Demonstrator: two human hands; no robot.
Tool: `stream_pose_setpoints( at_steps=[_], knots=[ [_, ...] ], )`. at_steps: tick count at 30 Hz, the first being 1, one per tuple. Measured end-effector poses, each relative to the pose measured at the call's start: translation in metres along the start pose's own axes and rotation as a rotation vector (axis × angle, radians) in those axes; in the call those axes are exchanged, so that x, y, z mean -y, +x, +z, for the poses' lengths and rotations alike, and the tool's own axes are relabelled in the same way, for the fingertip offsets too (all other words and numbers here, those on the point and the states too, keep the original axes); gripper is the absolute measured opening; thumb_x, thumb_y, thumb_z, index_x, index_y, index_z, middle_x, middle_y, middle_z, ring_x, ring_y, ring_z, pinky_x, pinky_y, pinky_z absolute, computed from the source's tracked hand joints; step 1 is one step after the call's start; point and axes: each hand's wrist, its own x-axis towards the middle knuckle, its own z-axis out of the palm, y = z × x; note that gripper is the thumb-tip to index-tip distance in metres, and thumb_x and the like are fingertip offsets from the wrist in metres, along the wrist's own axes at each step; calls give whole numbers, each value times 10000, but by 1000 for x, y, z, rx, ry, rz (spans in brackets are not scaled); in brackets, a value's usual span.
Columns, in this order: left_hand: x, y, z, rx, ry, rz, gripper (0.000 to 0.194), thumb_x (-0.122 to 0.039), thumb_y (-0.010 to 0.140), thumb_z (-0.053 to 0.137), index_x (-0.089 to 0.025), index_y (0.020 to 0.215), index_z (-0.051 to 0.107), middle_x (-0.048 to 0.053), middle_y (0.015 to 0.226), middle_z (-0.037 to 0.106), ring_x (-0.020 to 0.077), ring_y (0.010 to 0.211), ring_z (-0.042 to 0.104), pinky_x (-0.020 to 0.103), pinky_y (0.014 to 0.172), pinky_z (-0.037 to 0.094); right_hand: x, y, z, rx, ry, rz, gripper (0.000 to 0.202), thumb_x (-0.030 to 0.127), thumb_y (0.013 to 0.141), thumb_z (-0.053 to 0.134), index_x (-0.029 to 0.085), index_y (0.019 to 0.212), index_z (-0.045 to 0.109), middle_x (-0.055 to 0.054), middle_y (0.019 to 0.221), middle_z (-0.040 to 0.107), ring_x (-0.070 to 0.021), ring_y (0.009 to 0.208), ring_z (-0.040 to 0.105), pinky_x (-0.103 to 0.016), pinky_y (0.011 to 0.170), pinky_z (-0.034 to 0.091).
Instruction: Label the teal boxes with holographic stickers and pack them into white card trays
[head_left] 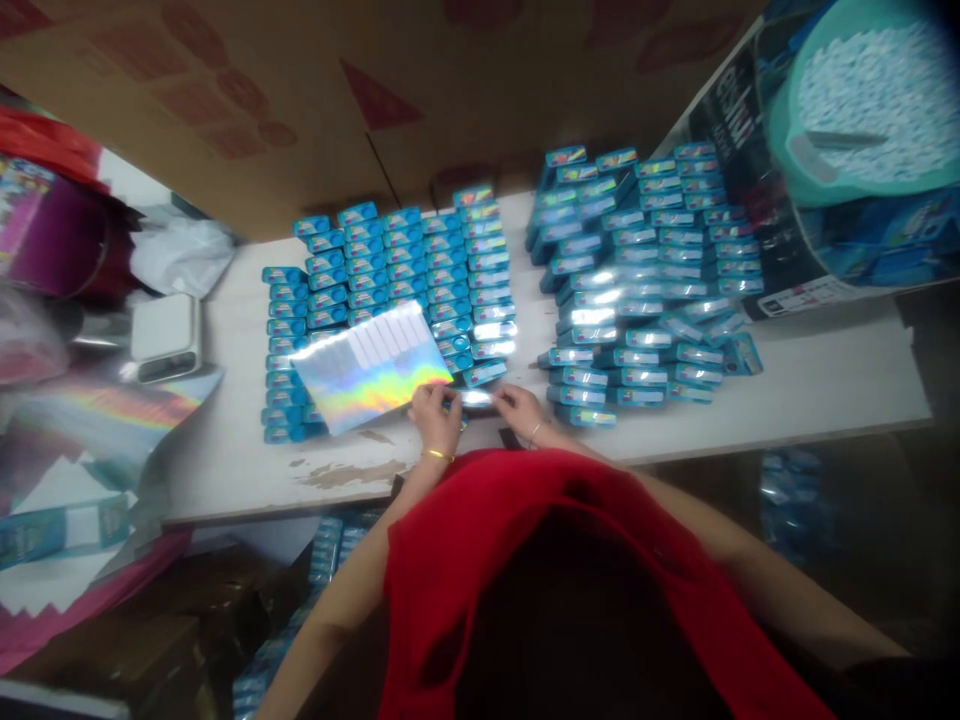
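A small shiny sticker strip (475, 398) spans the gap between my two hands, just in front of the nearest blue packs. My left hand (437, 420) is closed in a pinch at its left end. Beside those fingers is the right corner of a rainbow-sheened sticker sheet (367, 375), which lies tilted over the packs; several pale strips show along its upper part. Thumb and finger of my right hand (523, 413) pinch the strip's other end. Whatever is under the strip is mostly hidden. Rows of small blue packs (367, 262) stand just beyond.
More blue packs (660, 260) crowd the right side of the white table (810, 385). A turquoise basin (810, 160) of small pale pieces sits at far right. At left are a white device (163, 335) and a plastic bag (180, 255). A large carton (300, 90) walls the back.
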Motion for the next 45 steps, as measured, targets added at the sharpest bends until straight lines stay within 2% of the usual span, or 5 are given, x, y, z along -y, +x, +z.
stream_pose_setpoints(
  at_steps=[8,20,26,36,45],
  knots=[
    [3,1,-5,-10,124,3,213,-328,810,612,-198,974,573,108,1022,576,288,984,512,412,793,347,-14,1,7,8,-87,94,215,321,791,569,176,930,648,-3,731,637,-163,685,570,-270,680,452],
    [-5,16,-23,424,419,662,496,-343,841,533,-166,1303,492,147,1383,482,321,1271,407,469,1005,311,30,16,-27,259,-474,11,242,267,902,497,157,831,700,-90,805,708,-204,772,632,-273,718,444],
    [-26,44,-1,524,572,842,938,-297,704,632,-158,1507,168,131,1591,104,363,1457,56,572,1153,38,48,94,-66,-292,-646,-330,485,398,953,411,113,1337,488,-180,1362,497,-293,1244,440,-405,1009,363],
    [-32,59,38,460,621,923,853,-335,774,615,-223,1507,194,110,1584,155,364,1444,152,579,1131,228,85,276,-61,-271,-771,-419,568,417,971,345,196,1491,284,-95,1591,123,-271,1463,61,-497,1161,75],
    [-41,59,62,316,521,844,722,-321,817,575,-255,1477,289,111,1583,164,434,1422,158,663,1079,256,82,322,-56,-225,-774,-457,533,416,978,267,240,1479,315,-41,1572,227,-289,1456,77,-552,1152,42]
  ],
)
